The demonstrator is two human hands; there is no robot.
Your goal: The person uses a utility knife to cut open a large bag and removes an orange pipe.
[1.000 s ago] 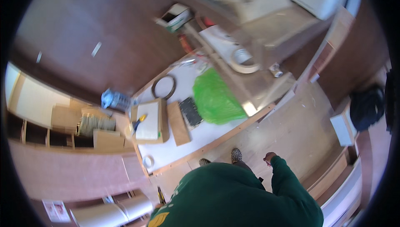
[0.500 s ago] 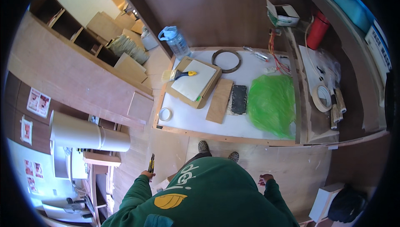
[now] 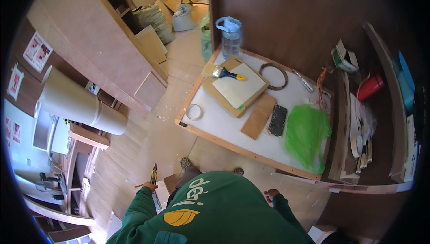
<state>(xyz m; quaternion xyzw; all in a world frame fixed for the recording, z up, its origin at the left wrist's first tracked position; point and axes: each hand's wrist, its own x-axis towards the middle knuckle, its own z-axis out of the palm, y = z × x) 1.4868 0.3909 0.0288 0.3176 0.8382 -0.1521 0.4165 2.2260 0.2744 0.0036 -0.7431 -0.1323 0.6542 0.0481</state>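
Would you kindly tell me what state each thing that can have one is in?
Left hand: closed around the utility knife.
Utility knife: held, blade position unclear.
Right hand: fingers curled, nothing visible inside.
Water bottle: upright, lid on.
Small carton: flaps open.
Paintbrush: lying flat.
Green bag: crumpled.
White tape roll: lying flat.

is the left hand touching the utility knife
Touching: the head view shows the left hand closed around the yellow-and-black utility knife, which sticks out beyond it.
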